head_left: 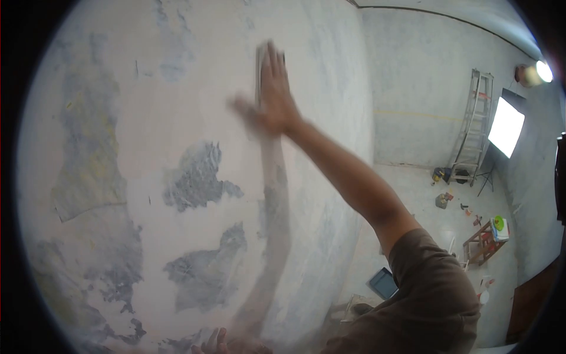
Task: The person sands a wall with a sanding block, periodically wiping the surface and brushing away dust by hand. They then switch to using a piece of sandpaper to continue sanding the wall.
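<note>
High on the patchy wall (230, 153), my right hand (275, 97) lies flat with fingers stretched upward and the thumb out to the left, blurred. Beneath its palm and fingers is a flat dark-edged pad (258, 68), pressed to the wall; only its edges show, so its exact kind is hidden. My left hand (221, 343) is partly visible at the bottom edge, near the wall, with its fingers apart and nothing visible in them. Grey bare patches (197, 177) and pale filler cover the wall around my right hand.
To the right, a ladder (473, 127) leans in the corner beside a bright lamp panel (506, 127). A wooden stool (486, 242) carries a green item. A blue-grey tray (384, 284) and several small items stand on the floor below.
</note>
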A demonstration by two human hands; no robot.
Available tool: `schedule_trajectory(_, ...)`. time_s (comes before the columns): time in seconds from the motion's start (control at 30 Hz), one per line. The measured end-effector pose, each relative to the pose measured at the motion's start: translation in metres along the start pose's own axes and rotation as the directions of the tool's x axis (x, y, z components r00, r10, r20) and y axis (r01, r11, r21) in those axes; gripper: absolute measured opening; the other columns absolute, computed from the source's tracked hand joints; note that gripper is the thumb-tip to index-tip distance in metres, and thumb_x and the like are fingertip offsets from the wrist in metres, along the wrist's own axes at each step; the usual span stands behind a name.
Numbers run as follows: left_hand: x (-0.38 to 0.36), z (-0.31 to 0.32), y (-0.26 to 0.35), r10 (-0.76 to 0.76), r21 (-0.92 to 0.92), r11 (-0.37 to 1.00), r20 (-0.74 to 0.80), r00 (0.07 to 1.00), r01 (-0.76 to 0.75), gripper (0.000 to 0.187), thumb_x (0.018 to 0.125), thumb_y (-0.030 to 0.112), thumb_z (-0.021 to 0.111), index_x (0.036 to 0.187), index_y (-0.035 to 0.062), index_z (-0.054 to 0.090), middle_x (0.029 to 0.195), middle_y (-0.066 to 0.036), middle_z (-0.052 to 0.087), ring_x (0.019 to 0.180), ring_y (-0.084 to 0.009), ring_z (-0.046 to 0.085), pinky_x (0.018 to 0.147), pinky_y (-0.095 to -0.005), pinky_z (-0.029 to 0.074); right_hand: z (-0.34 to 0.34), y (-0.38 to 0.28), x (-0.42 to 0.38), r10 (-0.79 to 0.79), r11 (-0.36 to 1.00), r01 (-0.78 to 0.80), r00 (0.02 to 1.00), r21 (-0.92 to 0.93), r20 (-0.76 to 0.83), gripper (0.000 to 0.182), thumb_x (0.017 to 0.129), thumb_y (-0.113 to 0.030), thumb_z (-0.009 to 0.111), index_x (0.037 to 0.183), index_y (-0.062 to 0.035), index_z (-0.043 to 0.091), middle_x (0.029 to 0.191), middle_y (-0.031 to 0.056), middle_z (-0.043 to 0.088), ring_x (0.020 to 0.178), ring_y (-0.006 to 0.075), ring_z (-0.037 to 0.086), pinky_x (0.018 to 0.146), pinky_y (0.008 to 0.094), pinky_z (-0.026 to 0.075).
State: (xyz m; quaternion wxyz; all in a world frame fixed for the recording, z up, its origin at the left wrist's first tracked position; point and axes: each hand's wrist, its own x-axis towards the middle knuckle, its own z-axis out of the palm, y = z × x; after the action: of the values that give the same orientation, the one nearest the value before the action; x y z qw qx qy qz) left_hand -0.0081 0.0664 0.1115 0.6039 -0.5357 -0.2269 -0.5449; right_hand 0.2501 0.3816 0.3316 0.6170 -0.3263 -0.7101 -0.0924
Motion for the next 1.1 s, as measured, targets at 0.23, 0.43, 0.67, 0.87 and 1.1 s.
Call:
schedule_trajectory(0.23, 0.016, 0.018, 0.010, -0.218, 0.094, 0.974, 0.106, 0.970, 0.208, 0.056, 0.088, 0.055, 0.052, 0.110, 0.0032, 0.059, 0.077, -0.014, 0.066, 0.089, -0.0348, 0.058, 0.100, -0.0564, 0.033, -0.010, 0.019, 0.101, 0.070, 0.990, -0.048, 0.984, 0.136, -0.162, 0.114, 0.086, -0.075, 0.046, 0.151, 0.0113, 0.010, 0.161, 0.0260, 0.008, 0.150, 0.0414, 0.004, 0.122, 0.0485, 0.009)
schedule_trajectory(0.43, -0.026, 0.001, 0.013, -0.379, 0.059, 0.923, -0.024, 0.925, 0.379, 0.052, 0.087, 0.053, 0.055, 0.104, 0.0037, 0.061, 0.080, -0.014, 0.065, 0.091, -0.0349, 0.058, 0.099, -0.0585, 0.034, 0.016, 0.016, -0.034, -0.121, 0.993, 0.121, 0.991, 0.011, -0.049, 0.117, 0.084, -0.079, 0.043, 0.154, 0.0029, -0.001, 0.162, 0.0263, -0.004, 0.149, 0.0448, -0.002, 0.121, 0.0540, 0.002)
schedule_trajectory(0.67, -0.055, 0.000, 0.016, -0.502, 0.015, 0.856, -0.220, 0.837, 0.517, 0.049, 0.086, 0.051, 0.059, 0.098, 0.0043, 0.063, 0.084, -0.014, 0.065, 0.092, -0.0349, 0.057, 0.099, -0.0609, 0.034, -0.001, 0.049, 0.074, 0.101, 0.979, -0.076, 0.987, 0.189, -0.123, 0.115, 0.084, -0.076, 0.047, 0.154, 0.0060, 0.006, 0.161, 0.0267, 0.000, 0.149, 0.0439, -0.002, 0.122, 0.0507, 0.001)
schedule_trajectory(0.87, -0.017, -0.031, 0.026, -0.354, 0.399, 0.891, 0.309, 0.883, 0.217, 0.064, 0.095, 0.057, 0.041, 0.136, 0.0081, 0.048, 0.109, -0.017, 0.063, 0.128, -0.0433, 0.045, 0.111, -0.0704, 0.019, 0.026, 0.037, -0.092, -0.189, 0.982, 0.189, 0.982, 0.008, 0.013, 0.124, 0.081, -0.081, 0.049, 0.154, 0.0015, -0.008, 0.162, 0.0255, -0.005, 0.149, 0.0441, -0.005, 0.120, 0.0593, 0.001)
schedule_trajectory(1.1, -0.013, -0.027, 0.027, -0.367, 0.467, 0.861, 0.295, 0.882, 0.202, 0.058, 0.094, 0.054, 0.043, 0.128, 0.0077, 0.050, 0.091, -0.012, 0.062, 0.122, -0.0383, 0.048, 0.111, -0.0701, 0.021, 0.013, 0.079, 0.020, -0.030, 0.996, 0.032, 0.999, 0.079, -0.022, 0.120, 0.082, -0.074, 0.054, 0.154, 0.0038, -0.003, 0.162, 0.0246, -0.003, 0.149, 0.0449, -0.004, 0.120, 0.0564, 0.004)
